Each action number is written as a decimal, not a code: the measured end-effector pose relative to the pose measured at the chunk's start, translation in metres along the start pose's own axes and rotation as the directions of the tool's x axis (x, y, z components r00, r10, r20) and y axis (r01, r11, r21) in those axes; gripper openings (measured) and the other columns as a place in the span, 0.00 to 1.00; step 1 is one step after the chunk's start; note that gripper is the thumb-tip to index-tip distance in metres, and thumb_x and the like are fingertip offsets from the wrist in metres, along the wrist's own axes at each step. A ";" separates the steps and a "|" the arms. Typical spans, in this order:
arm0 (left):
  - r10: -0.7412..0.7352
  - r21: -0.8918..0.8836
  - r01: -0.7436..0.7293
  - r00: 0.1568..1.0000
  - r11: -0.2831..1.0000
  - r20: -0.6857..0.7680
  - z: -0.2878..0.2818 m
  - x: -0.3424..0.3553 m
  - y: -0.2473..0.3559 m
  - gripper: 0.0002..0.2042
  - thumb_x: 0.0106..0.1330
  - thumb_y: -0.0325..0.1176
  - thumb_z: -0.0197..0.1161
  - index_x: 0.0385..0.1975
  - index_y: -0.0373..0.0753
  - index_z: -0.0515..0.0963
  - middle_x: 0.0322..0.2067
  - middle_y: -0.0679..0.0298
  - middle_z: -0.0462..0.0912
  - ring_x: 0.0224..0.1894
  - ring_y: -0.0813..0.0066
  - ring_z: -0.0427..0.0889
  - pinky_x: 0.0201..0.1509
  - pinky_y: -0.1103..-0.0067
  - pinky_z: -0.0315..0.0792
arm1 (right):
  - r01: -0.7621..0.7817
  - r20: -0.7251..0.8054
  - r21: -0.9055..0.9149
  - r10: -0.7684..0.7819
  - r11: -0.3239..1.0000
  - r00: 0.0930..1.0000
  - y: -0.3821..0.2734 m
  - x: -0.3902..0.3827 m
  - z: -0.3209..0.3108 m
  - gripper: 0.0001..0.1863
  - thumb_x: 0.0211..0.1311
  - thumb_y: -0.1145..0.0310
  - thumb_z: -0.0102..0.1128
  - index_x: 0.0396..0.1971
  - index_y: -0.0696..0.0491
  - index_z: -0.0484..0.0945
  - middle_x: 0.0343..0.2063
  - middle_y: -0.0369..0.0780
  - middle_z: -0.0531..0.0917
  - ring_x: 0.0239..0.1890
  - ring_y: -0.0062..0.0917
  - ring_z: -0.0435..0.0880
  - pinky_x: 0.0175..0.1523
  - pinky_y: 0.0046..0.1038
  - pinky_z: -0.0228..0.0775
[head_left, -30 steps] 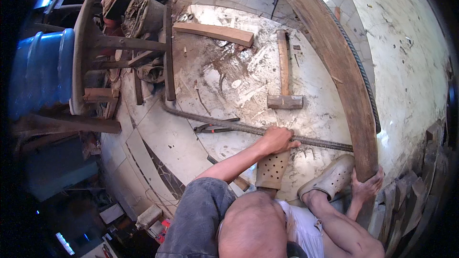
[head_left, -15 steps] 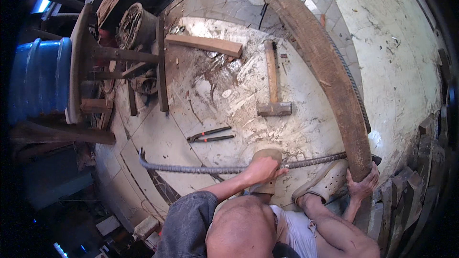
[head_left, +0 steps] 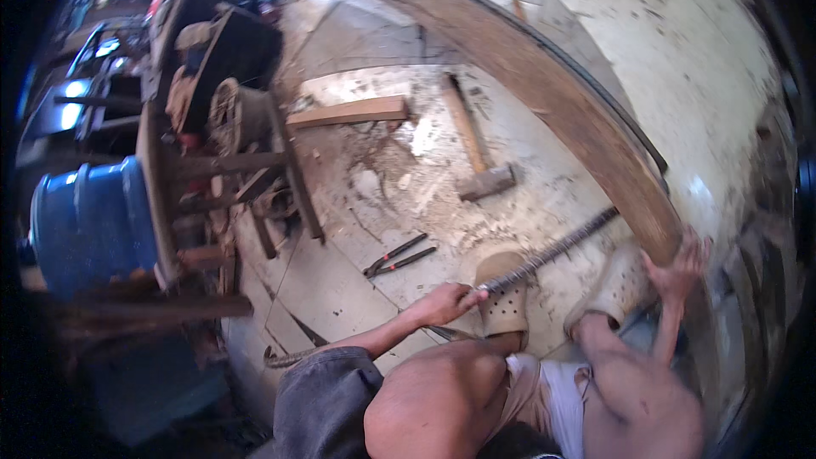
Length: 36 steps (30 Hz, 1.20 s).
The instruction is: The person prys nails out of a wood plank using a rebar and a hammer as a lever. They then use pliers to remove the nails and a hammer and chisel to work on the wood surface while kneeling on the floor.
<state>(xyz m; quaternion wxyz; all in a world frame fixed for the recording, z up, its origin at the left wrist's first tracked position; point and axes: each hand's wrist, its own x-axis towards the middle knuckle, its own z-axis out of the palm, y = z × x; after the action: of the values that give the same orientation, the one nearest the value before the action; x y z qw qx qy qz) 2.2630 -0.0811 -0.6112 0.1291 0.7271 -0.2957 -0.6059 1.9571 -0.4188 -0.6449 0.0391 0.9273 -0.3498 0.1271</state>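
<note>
My left hand (head_left: 450, 304) is closed on a ribbed steel bar (head_left: 563, 251), which slants over my left clog (head_left: 503, 306) up to the beam; its bent far-left end lies beside my forearm. My right hand (head_left: 680, 270) grips the near end of a long weathered wooden beam (head_left: 578, 127), just beside my right clog (head_left: 612, 285). A second steel bar (head_left: 637, 140) runs along the beam's right side. On the dirty floor lie a sledgehammer (head_left: 485, 182) and black pincers (head_left: 406, 261) with red marks on the handles.
A short plank (head_left: 348, 112) lies beyond the pincers. At left are an overturned wooden stool (head_left: 228, 163), a bucket (head_left: 242, 115), a blue water jug (head_left: 93, 225) and piled clutter. Stacked timber (head_left: 748, 289) stands along the right.
The steel bar has swung from nearly crosswise to a diagonal, its bent left end coming toward me. My left hand has moved lower with it. The view has shifted, showing more clutter at upper left.
</note>
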 end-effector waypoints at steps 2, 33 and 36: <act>-0.016 0.068 0.017 1.000 0.998 -0.012 0.000 -0.008 -0.014 0.31 0.68 0.58 0.46 0.31 0.30 0.77 0.24 0.48 0.77 0.28 0.58 0.75 0.37 0.65 0.69 | -0.029 0.082 -0.012 0.030 0.999 0.996 -0.007 0.003 -0.003 0.49 0.36 0.44 0.73 0.58 0.56 0.64 0.51 0.45 0.75 0.53 0.37 0.74 0.69 0.47 0.49; -0.336 0.188 0.387 0.907 0.903 -0.254 -0.023 -0.106 -0.155 0.30 0.64 0.60 0.50 0.25 0.32 0.75 0.19 0.43 0.74 0.26 0.43 0.75 0.31 0.60 0.68 | 0.026 -0.012 -0.073 -0.027 0.997 1.000 -0.021 0.004 -0.002 0.49 0.34 0.37 0.71 0.56 0.51 0.69 0.45 0.40 0.78 0.48 0.31 0.77 0.60 0.46 0.58; -0.300 0.157 0.335 0.930 0.929 -0.211 -0.011 -0.090 -0.174 0.29 0.65 0.58 0.51 0.26 0.31 0.74 0.19 0.43 0.73 0.25 0.43 0.75 0.30 0.63 0.68 | 0.014 0.013 -0.053 -0.013 0.998 1.000 -0.020 0.005 -0.005 0.49 0.33 0.40 0.73 0.56 0.52 0.68 0.46 0.40 0.78 0.48 0.31 0.76 0.59 0.42 0.57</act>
<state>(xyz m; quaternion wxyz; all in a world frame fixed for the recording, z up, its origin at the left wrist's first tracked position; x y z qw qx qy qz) 2.3125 0.1077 -0.6314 -0.0144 0.8272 -0.2173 -0.5181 1.9725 -0.4062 -0.6390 0.0626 0.9290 -0.3471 0.1117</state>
